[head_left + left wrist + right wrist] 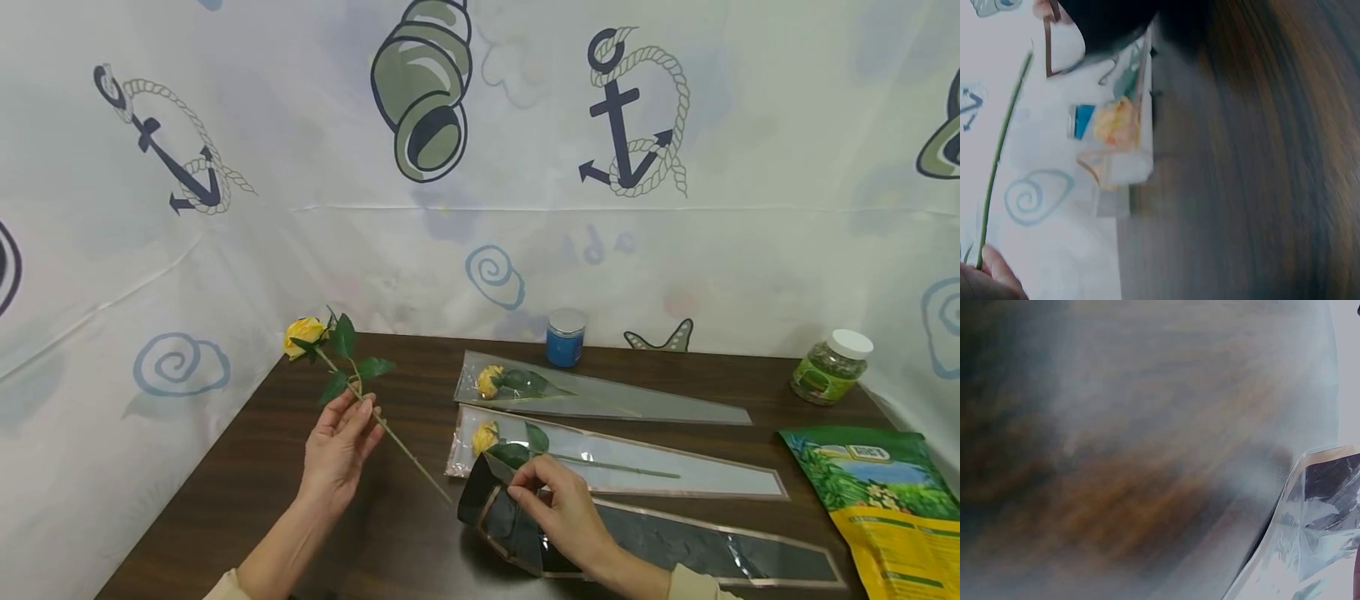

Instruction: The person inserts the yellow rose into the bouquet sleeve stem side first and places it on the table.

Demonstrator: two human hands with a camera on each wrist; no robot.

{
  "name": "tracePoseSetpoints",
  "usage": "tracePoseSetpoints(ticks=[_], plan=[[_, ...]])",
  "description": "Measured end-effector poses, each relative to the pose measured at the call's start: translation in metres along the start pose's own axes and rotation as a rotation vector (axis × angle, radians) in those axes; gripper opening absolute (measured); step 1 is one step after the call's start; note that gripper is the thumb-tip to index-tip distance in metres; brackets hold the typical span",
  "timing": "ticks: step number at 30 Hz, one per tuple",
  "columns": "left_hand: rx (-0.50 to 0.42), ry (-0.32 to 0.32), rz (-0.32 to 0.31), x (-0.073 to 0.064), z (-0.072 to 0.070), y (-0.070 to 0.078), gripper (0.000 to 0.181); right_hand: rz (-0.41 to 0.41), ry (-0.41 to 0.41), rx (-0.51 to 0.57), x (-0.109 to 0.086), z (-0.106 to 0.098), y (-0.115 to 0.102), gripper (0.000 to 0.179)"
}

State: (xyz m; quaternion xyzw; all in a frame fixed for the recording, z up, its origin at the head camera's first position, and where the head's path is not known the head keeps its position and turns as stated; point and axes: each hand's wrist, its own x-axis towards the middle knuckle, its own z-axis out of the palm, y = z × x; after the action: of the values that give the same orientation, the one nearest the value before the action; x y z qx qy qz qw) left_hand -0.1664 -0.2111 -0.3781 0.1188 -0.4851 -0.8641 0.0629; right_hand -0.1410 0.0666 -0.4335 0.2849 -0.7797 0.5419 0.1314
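My left hand (pixel 341 446) pinches the stem of a yellow rose (pixel 305 337) with green leaves, held up over the table's left part. The bloom points up and left, and the bare stem runs down to the right. In the left wrist view the green stem (pixel 1004 134) rises from the fingertips. My right hand (pixel 558 508) pinches the upper edge of a black flower sleeve (pixel 675 537), whose wide end is lifted and gapes toward the rose stem. Its narrow end lies on the table at the right. In the right wrist view the clear, light-edged sleeve (pixel 1310 531) shows at the corner.
Behind the black sleeve lie a white sleeve (pixel 720 475) and a grey sleeve (pixel 675 407), each with a yellow rose inside. A blue jar (pixel 565 337) stands at the back. A white-lidded jar (pixel 831 367) and a green-yellow bag (pixel 881 500) are at the right.
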Motion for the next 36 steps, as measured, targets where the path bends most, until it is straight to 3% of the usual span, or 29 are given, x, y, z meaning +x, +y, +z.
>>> tracePoseSetpoints(ticks=[6, 11, 19, 30, 36], plan=[[-0.020, 0.073, 0.087, -0.009, 0.012, -0.007, 0.029, 0.006, 0.003, 0.010, 0.001, 0.001, -0.002, 0.007], [0.028, 0.088, 0.136, -0.015, 0.017, -0.020, 0.017, 0.002, 0.001, 0.012, 0.001, 0.002, -0.003, 0.006], [0.142, 0.048, 0.180, -0.028, 0.025, -0.035, 0.015, -0.002, 0.008, -0.003, 0.003, 0.005, -0.002, 0.007], [0.241, -0.009, 0.307, -0.036, 0.034, -0.061, 0.037, 0.015, 0.021, 0.028, 0.009, 0.011, -0.010, 0.006], [0.316, -0.049, 0.306, -0.039, 0.038, -0.067, 0.057, 0.045, 0.034, 0.022, 0.015, 0.015, -0.014, 0.007]])
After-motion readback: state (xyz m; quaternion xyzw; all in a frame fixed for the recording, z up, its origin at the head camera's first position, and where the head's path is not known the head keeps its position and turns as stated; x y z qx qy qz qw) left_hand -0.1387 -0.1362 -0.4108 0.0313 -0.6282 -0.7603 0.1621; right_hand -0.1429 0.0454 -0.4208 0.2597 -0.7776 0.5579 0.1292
